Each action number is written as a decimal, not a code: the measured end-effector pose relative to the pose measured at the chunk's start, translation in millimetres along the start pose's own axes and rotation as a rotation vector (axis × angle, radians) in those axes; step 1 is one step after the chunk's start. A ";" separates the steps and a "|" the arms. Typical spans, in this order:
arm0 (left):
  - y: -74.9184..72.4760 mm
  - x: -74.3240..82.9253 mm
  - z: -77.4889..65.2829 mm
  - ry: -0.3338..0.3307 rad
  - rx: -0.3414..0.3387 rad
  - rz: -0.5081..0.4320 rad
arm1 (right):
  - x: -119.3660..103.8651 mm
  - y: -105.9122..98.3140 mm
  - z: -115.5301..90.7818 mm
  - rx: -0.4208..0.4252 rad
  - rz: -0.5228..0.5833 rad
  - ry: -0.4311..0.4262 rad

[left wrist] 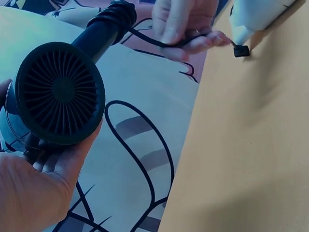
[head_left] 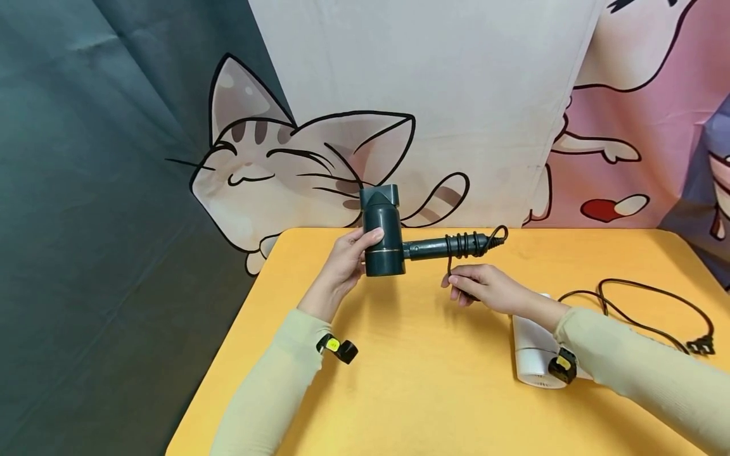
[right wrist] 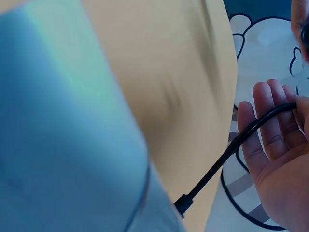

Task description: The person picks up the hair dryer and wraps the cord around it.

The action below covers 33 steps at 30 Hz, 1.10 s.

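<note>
My left hand (head_left: 344,258) grips a dark green hair dryer (head_left: 383,221) by its barrel, thumb across the front, held up above the table. Its nozzle points up and its handle extends to the right. Several turns of black power cord (head_left: 464,244) are wound around the handle. Below the handle, my right hand (head_left: 487,285) pinches the hanging part of the cord. In the right wrist view, that cord (right wrist: 212,169) crosses the fingers and runs down to a black end piece. The left wrist view shows the dryer's round, slotted intake grille (left wrist: 63,93) facing the camera.
A white hair dryer (head_left: 533,348) lies on the yellow table (head_left: 433,405) beneath my right forearm. Its black cord (head_left: 656,286) loops to the right, ending in a plug (head_left: 701,345). A cartoon-printed cloth backdrop (head_left: 456,76) stands along the table's far edge.
</note>
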<state>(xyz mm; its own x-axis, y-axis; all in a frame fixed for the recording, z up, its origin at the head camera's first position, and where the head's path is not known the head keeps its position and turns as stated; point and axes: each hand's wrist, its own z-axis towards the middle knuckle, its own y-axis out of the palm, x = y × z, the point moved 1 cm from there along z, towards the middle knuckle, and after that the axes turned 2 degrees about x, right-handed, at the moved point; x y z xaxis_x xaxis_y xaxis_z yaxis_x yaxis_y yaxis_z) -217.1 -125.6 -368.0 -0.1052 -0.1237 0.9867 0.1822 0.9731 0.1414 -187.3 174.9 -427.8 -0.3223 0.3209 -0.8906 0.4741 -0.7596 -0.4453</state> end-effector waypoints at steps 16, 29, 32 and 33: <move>-6.5 0.6 -7.2 -0.024 -0.050 -0.008 | 15.0 -15.4 14.6 -0.071 0.100 0.141; -3.3 -5.0 -12.0 -0.046 -0.085 0.015 | 22.8 -36.3 22.8 -0.116 0.103 0.214; -2.6 -5.1 -11.9 -0.044 -0.090 0.025 | 21.9 -42.2 24.3 -0.132 0.158 0.203; -2.4 -5.0 -11.8 -0.042 -0.092 0.029 | 21.3 -44.1 24.8 -0.139 0.175 0.191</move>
<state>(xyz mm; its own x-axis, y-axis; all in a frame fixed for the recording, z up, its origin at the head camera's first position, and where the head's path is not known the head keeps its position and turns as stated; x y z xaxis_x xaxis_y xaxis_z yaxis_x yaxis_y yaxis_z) -205.5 -129.6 -372.4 -0.1391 -0.0859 0.9865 0.2748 0.9538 0.1218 -235.4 201.2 -424.8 -0.0721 0.3030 -0.9503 0.6210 -0.7319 -0.2805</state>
